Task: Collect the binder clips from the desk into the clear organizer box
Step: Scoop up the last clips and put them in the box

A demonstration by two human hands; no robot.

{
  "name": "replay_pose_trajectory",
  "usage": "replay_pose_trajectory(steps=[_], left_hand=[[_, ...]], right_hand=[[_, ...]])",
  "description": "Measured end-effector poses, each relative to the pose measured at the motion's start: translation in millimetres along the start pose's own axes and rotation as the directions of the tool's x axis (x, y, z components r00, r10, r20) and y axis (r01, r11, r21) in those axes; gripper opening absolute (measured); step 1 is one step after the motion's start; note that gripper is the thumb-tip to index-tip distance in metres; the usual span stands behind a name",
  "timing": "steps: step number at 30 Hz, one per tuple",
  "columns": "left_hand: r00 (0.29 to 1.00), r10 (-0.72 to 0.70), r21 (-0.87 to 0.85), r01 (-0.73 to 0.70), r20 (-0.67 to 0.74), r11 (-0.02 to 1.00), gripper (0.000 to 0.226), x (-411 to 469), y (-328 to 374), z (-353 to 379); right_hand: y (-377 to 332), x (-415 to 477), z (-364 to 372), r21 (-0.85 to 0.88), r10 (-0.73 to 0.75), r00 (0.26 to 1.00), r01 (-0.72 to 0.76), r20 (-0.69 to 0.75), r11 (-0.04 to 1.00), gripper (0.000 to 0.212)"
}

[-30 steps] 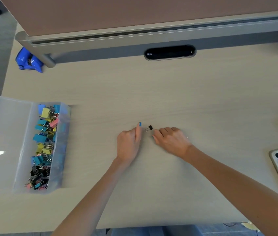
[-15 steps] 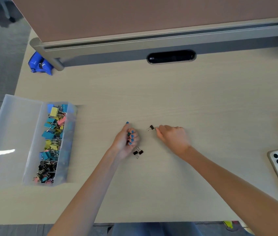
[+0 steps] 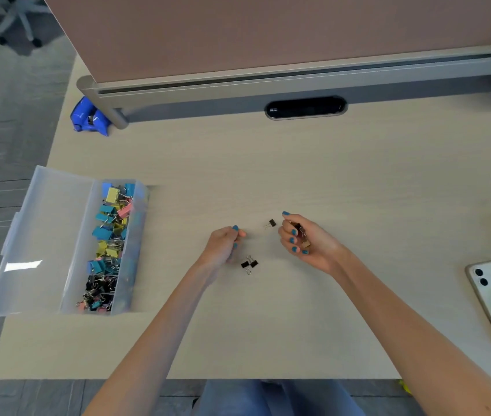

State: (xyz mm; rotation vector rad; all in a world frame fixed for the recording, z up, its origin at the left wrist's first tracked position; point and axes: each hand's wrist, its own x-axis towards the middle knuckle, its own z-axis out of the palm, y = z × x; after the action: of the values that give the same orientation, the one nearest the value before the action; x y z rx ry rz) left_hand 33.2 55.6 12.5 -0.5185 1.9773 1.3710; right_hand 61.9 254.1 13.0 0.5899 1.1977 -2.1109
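Your right hand [image 3: 304, 240] was turned palm-up, its fingers curled over a small bunch of binder clips [image 3: 299, 231] cupped in the palm. Your left hand [image 3: 224, 244] was loosely fisted, thumb against forefinger; I could not tell whether it held anything. One black clip [image 3: 271, 223] lay on the counter [image 3: 328, 175] between your hands. Two black clips [image 3: 249, 264] lay just beside your left hand, on the near side. The clear organizer box [image 3: 136, 250], holding coloured clips, sat well off to your left.
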Motion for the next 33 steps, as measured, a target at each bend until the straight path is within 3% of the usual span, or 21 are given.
replay_pose_trajectory(steps=[2, 3, 5, 7, 10, 15, 18, 20, 26, 29, 31, 33], left_hand=[[0.990, 0.135, 0.294, -0.121, -0.030, 0.948, 0.031, -1, -8, -2], [0.981, 0.194, 0.472, -0.157, -0.030, 0.867, 0.030, -3, -12, -2], [0.948, 0.314, 0.783, -0.160, -0.047, 0.601, 0.033, -12, -18, -1], [0.925, 0.379, 0.918, -0.125, -0.029, 0.376, 0.046, -21, -21, 5], [0.940, 0.341, 0.974, -0.081, 0.004, 0.212, 0.061, -29, -28, 16], [0.945, 0.326, 0.989, -0.080, 0.036, 0.122, 0.063, -29, -37, 30], [0.941, 0.332, 0.991, -0.094, 0.058, 0.094, 0.054, -26, -37, 35], [0.941, 0.331, 0.992, -0.103, 0.071, 0.079, 0.048, -25, -35, 37], [0.944, 0.305, 0.992, -0.116, 0.128, -0.057, 0.031, -28, -24, 45], [0.945, 0.290, 0.986, -0.119, 0.149, -0.118, 0.027, -28, -22, 46], [0.952, 0.278, 0.992, -0.114, 0.125, -0.056, 0.028, -29, -23, 46], [0.954, 0.289, 0.992, -0.101, 0.076, 0.071, 0.029, -28, -24, 45]], right_hand=[[-2, -3, 1, -0.029, -0.006, 1.000, 0.005, -0.017, 1.000, 0.039], [-3, -4, 1, -0.052, -0.013, 0.999, 0.011, -0.035, 0.999, 0.037], [-3, -6, 0, -0.098, -0.041, 0.998, 0.035, -0.056, 0.995, 0.034], [-1, -6, -4, -0.116, -0.077, 0.995, 0.070, -0.060, 0.991, 0.028], [3, -6, -12, -0.258, -0.103, 0.985, 0.065, -0.135, 0.964, 0.026], [12, -7, -27, -0.594, -0.245, 0.904, -0.013, -0.351, 0.804, 0.037], [18, -7, -39, -0.830, -0.398, 0.828, -0.136, -0.395, 0.541, 0.043], [20, -10, -40, -0.907, -0.442, 0.815, -0.223, -0.375, 0.358, 0.045], [25, -13, -25, -0.945, -0.441, 0.881, -0.276, -0.174, -0.178, 0.055], [29, -5, -20, -0.906, -0.421, 0.905, -0.225, -0.058, -0.359, 0.050], [28, -1, -16, -0.874, -0.381, 0.924, -0.201, -0.020, -0.442, 0.043], [29, 2, -15, -0.843, -0.346, 0.938, -0.164, 0.028, -0.512, 0.037]])
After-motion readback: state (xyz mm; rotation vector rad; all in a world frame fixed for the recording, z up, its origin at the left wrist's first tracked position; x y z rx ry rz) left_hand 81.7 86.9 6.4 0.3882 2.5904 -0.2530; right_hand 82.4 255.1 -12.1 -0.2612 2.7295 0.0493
